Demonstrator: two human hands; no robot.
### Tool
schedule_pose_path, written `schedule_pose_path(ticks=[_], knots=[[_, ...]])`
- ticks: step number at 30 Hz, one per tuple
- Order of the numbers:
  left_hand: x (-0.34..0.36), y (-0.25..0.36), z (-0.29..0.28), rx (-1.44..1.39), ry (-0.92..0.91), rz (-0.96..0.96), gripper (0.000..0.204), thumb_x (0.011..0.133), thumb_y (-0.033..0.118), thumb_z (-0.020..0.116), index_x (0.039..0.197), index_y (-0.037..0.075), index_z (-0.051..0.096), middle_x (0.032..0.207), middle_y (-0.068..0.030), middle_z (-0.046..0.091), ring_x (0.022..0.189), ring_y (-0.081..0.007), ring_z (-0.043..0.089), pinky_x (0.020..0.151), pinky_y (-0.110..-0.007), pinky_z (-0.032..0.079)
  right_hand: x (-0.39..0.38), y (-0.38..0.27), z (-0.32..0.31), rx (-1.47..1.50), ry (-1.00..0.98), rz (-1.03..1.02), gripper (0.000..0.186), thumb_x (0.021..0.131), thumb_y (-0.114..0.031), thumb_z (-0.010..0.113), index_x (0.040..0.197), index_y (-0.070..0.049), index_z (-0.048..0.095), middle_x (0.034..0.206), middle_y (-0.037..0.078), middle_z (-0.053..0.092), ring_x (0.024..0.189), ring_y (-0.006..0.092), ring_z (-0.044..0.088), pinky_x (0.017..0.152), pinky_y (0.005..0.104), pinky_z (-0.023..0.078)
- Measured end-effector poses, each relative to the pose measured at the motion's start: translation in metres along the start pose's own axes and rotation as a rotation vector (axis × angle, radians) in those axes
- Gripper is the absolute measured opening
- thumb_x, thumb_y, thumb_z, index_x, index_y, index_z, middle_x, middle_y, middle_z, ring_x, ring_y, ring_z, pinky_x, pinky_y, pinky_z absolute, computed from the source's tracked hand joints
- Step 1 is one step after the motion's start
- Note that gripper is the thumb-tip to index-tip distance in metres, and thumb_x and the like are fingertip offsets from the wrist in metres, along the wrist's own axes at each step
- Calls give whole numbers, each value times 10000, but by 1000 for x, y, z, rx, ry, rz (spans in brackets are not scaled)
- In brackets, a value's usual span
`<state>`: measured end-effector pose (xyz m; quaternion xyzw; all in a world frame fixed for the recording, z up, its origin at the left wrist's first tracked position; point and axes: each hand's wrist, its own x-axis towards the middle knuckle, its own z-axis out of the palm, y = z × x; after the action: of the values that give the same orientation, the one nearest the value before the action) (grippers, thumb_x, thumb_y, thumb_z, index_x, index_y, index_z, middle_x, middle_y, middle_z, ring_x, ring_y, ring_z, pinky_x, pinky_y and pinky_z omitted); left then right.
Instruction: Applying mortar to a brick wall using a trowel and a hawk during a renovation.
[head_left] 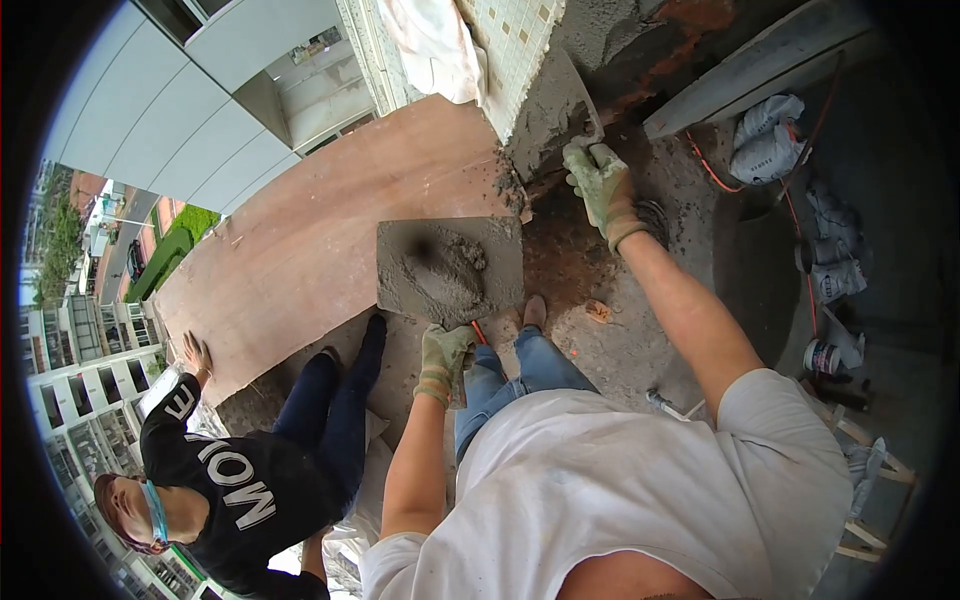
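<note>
My left hand, in a mortar-stained glove, is closed under the near edge of a square hawk. A bit of its orange handle shows beside my fingers. A heap of wet grey mortar lies on the hawk. Farther off to the right, my gloved right hand is closed around the handle of a trowel; the handle is mostly hidden by my fingers. The trowel's blade lies against the mortar-coated end of a wall, whose adjoining face has small pale tiles.
A long reddish-brown board runs along the left, with a co-worker in black resting a hand on it. White cloth hangs over the wall. Sacks, an orange cord and a bucket are at right. Buildings show beyond the board.
</note>
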<state>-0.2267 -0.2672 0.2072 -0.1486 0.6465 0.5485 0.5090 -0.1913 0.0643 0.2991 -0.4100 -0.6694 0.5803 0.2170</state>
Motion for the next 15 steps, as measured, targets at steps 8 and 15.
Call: schedule_pose_path(ticks=[8, 15], knots=[[-9, 11, 12, -1, -28, -6, 169, 771, 77, 691, 744, 80, 524, 585, -41, 508, 419, -164, 465, 390, -327, 346, 51, 103, 43, -195, 96, 190, 154, 895, -208, 715, 907, -86, 622, 763, -9, 612, 580, 101, 537, 488, 275, 408], [-12, -1, 5, -47, -10, 8, 146, 779, 66, 687, 746, 81, 546, 580, -28, 496, 413, -160, 458, 389, -320, 337, 11, 18, 20, -7, 16, 125, 208, 908, -243, 694, 979, -54, 648, 818, 12, 651, 645, 122, 596, 529, 279, 454]])
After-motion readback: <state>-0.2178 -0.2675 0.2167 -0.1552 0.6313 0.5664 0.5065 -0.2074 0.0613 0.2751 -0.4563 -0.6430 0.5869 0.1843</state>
